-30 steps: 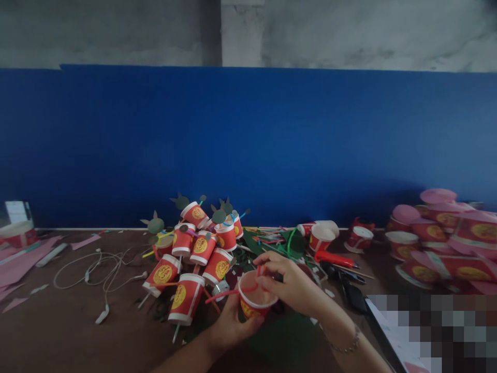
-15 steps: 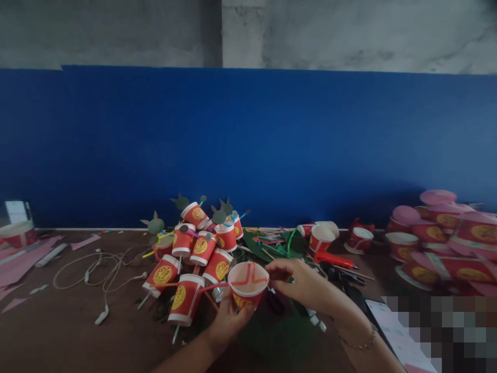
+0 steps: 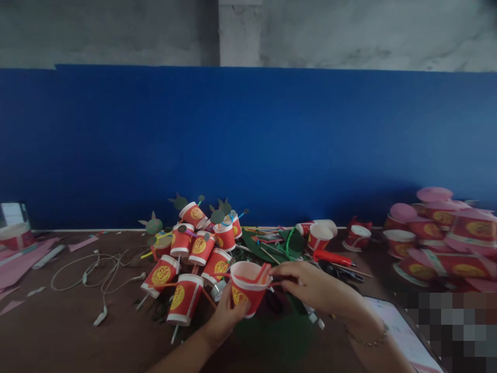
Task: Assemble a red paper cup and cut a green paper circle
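1. I see the left hand (image 3: 227, 317) wrapped around a red paper cup (image 3: 248, 288), held tilted just above the worktop (image 3: 58, 331) near its front edge.
2. The right hand (image 3: 310, 285) pinches a red straw (image 3: 259, 275) at the cup's rim.
3. I judge the step goes best with the cup gripped lightly, uncrushed, and the straw fed straight.
4. Count: about ten finished cups (image 3: 194, 248) piled left of the held cup; one red cutter (image 3: 334, 257) lies toward the back right.
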{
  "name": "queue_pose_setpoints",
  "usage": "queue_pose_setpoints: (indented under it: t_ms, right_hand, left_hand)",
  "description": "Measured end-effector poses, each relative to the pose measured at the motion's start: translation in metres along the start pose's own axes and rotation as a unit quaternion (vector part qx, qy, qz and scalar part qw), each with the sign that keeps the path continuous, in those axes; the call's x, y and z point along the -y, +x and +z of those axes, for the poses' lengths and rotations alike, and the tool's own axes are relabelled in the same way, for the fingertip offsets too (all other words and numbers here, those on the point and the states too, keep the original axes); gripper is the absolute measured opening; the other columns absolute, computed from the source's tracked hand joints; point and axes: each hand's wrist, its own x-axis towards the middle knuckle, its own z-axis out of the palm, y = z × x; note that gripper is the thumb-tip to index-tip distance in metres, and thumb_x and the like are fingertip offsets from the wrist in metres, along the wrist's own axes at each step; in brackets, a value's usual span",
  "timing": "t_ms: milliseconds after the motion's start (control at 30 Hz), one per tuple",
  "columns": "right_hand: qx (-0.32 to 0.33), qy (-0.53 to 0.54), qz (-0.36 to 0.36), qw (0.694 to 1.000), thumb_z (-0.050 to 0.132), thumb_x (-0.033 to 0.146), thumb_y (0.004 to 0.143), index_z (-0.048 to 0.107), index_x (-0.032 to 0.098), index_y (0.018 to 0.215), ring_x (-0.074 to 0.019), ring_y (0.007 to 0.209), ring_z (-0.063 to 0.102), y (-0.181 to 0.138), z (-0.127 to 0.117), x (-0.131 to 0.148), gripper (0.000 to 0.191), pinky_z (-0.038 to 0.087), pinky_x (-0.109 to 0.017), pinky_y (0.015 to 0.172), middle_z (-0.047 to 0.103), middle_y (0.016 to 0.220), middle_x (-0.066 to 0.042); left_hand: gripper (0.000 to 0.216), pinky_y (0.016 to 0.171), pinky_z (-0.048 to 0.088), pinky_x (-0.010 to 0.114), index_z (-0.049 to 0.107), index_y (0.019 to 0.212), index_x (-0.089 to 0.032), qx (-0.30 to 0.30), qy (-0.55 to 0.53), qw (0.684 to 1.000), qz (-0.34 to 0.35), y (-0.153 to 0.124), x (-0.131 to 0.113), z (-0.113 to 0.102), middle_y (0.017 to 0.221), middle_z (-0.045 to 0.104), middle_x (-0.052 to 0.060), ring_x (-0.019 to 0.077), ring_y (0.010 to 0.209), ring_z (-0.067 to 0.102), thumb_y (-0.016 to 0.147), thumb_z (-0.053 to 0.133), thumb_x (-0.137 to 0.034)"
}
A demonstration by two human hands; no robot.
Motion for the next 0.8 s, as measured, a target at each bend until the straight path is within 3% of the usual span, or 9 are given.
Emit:
queue_pose_setpoints:
  t_ms: [100,200,333,567,700,800]
  right_hand:
    - [-0.069,0.005,0.010,0.998,0.057,0.020,0.079,0.063,0.025,0.111,-0.0187,0.093,0.059,0.003,0.001,0.002,0.034,0.045,-0.030,0.083,0.064,0.107,-0.004]
    - [-0.102,0.028,0.001,0.994,0.066,0.028,0.075,0.065,0.022,0.104,-0.0186,0.092,0.057,0.005,0.003,0.007,0.030,0.045,-0.030,0.082,0.063,0.103,-0.005]
    - [-0.112,0.031,-0.003,0.993,0.061,0.017,0.075,0.067,0.019,0.077,-0.0135,0.074,0.056,0.009,0.012,0.016,0.007,0.044,-0.024,0.068,0.063,0.079,-0.001]
    - [-0.122,0.028,-0.026,0.992,0.058,0.010,0.074,0.067,0.019,0.070,-0.0128,0.071,0.056,0.015,0.024,0.022,0.013,0.042,-0.024,0.065,0.061,0.072,0.000]
    - [-0.152,-0.004,-0.042,0.987,0.058,0.016,0.076,0.068,0.020,0.087,-0.0162,0.082,0.056,0.013,0.025,0.026,0.015,0.044,-0.029,0.074,0.063,0.087,-0.002]
    - [-0.200,-0.082,-0.077,0.973,0.063,0.019,0.072,0.063,0.023,0.106,-0.0226,0.099,0.050,0.011,0.033,0.038,0.034,0.039,-0.039,0.087,0.058,0.107,-0.006]
  left_hand:
    - [0.069,0.091,0.043,0.042,0.058,0.109,-0.014,0.006,0.009,1.000,0.000,-0.001,0.000,-0.002,0.108,0.064,0.015,0.0303,0.102,0.058,0.055,0.079,-0.051]
    - [0.064,0.093,0.043,0.041,0.057,0.113,-0.016,0.056,0.023,0.998,0.021,-0.003,-0.002,-0.001,0.113,0.062,0.015,0.0300,0.106,0.056,0.061,0.076,-0.049]
    - [0.052,0.090,0.045,0.038,0.058,0.112,-0.020,0.099,0.049,0.994,0.021,-0.006,-0.002,0.001,0.109,0.064,0.010,0.0276,0.101,0.059,0.067,0.075,-0.039]
    - [0.048,0.088,0.047,0.037,0.059,0.111,-0.019,0.077,0.100,0.992,0.023,-0.007,-0.006,0.004,0.106,0.064,0.010,0.0274,0.099,0.059,0.066,0.074,-0.029]
    - [0.048,0.086,0.048,0.034,0.057,0.106,-0.018,0.064,0.085,0.993,0.056,-0.003,-0.006,0.013,0.104,0.064,0.009,0.0256,0.096,0.060,0.061,0.074,-0.022]
    - [0.046,0.078,0.049,0.032,0.053,0.105,-0.018,0.074,0.085,0.992,0.064,-0.002,-0.009,0.020,0.098,0.063,0.007,0.0231,0.088,0.060,0.062,0.071,-0.017]
